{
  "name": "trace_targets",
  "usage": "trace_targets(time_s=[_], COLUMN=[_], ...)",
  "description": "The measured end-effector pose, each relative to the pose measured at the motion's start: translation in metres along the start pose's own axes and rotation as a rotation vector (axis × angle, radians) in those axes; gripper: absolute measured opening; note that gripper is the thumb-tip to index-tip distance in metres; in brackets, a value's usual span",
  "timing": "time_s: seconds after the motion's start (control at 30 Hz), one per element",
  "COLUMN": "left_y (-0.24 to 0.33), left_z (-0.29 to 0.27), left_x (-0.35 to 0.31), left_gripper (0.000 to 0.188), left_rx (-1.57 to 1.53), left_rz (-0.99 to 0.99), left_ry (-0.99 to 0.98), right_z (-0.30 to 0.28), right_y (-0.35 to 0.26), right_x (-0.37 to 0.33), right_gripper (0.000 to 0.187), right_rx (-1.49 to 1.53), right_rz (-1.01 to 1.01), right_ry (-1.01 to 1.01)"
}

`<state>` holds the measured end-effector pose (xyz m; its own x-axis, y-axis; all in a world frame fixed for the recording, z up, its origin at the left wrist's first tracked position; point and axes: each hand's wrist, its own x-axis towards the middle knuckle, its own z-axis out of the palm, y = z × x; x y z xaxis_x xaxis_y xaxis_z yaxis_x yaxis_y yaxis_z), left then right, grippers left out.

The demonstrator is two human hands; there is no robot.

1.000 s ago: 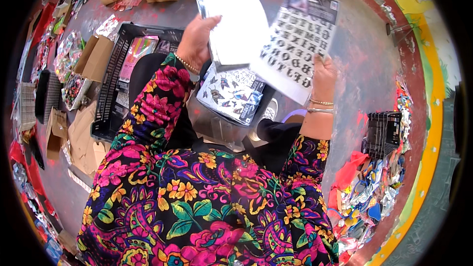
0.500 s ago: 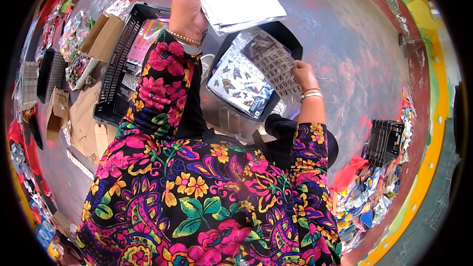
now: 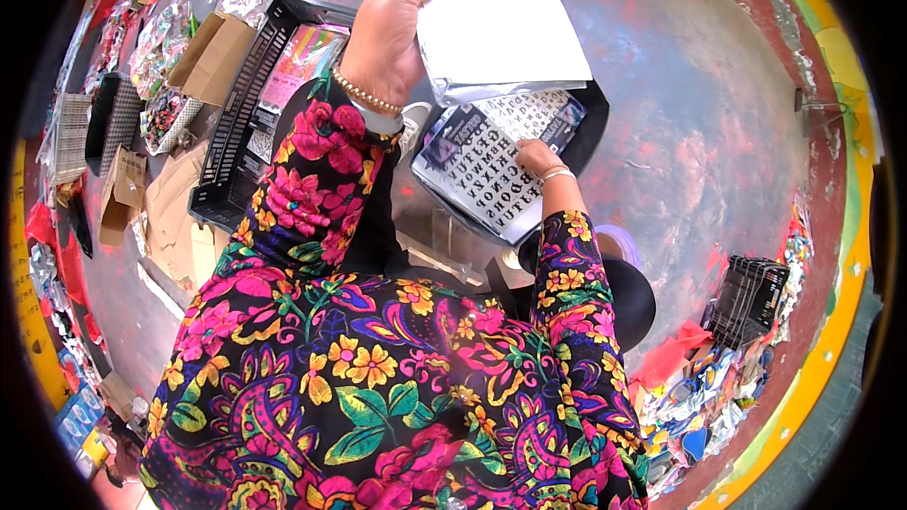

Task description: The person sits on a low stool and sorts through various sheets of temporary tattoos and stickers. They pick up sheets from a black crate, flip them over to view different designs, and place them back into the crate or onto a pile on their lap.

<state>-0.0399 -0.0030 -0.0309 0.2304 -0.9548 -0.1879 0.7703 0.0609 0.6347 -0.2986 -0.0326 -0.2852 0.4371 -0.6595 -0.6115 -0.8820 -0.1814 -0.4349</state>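
Note:
My left hand [image 3: 385, 42] grips a stack of white sheets [image 3: 501, 19] in clear plastic, thumb on top, above the far side of a black bin [image 3: 597, 118]. Inside the bin lie sheets printed with black letters; the letter sheet [image 3: 472, 165] on top covers most of what is beneath. My right hand [image 3: 539, 159] is over that sheet, its fingers curled at the sheet's right edge. The fingertips are partly hidden, but they appear to pinch the sheet. Part of a second letter sheet [image 3: 539, 113] shows under the white stack.
To the left stands a black slatted crate [image 3: 222, 165] with pink packets inside. Cardboard boxes [image 3: 213, 57] and bagged small goods lie beyond it. At the right, a black basket [image 3: 751, 302] sits beside a heap of colourful pieces [image 3: 694, 416]. A purple ring-shaped thing [image 3: 619, 244] is near my knee.
My right hand has moved down and left, bringing the letter sheet flat over the butterfly-printed sheet in the bin. The white stack in my left hand has shifted right and slightly nearer.

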Motion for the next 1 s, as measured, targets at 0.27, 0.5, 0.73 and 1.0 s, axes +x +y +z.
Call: trace_targets(time_s=[0.27,0.5,0.73,1.0], left_y=[-0.005,0.007,0.008,-0.007], left_z=[0.027,0.031,0.020,0.010], left_x=[-0.012,-0.028,-0.030,-0.020], left_gripper=[0.027,0.027,0.028,0.038], left_rx=[0.088,0.160,0.113,0.139], left_rz=[-0.088,-0.091,-0.105,-0.147], left_ry=[0.046,0.086,0.056,-0.268], right_z=[0.046,0.061,0.062,-0.103], right_y=[0.038,0.006,-0.028,-0.065], right_x=[0.053,0.036,0.012,-0.042], right_gripper=[0.035,0.036,0.055,0.050], right_rx=[-0.134,-0.044,-0.177,1.861], right_rz=[-0.003,0.322,0.313,-0.497], right_ry=[-0.067,0.051,0.155,0.259])
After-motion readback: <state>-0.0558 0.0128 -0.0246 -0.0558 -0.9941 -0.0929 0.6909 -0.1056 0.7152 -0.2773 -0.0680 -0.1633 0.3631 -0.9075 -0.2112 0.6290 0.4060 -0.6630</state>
